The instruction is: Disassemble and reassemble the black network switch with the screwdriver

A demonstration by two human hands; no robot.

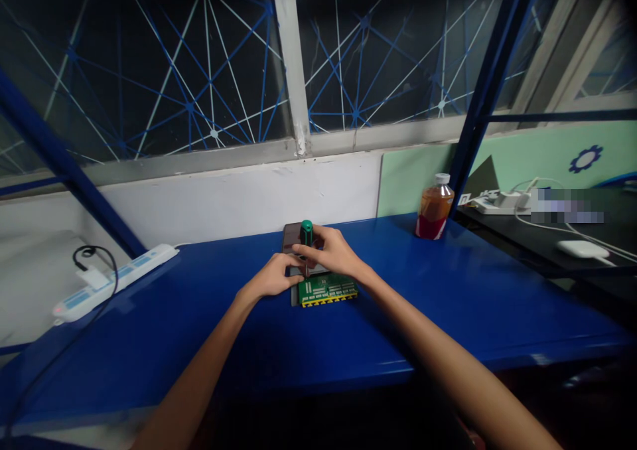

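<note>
Plainly, right hand [337, 251] grips one screwdriver [307, 234] over one board [328, 287], left hand's [273, 275] grip unclear.

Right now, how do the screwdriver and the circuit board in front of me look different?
The screwdriver stands roughly upright in your right hand, while the circuit board lies flat beneath your hands. The screwdriver is slim with a rounded handle top; the board is broad and flat. The screwdriver's handle has dark stripes, whereas the board has a yellow strip along its near edge. Both show green.
</note>
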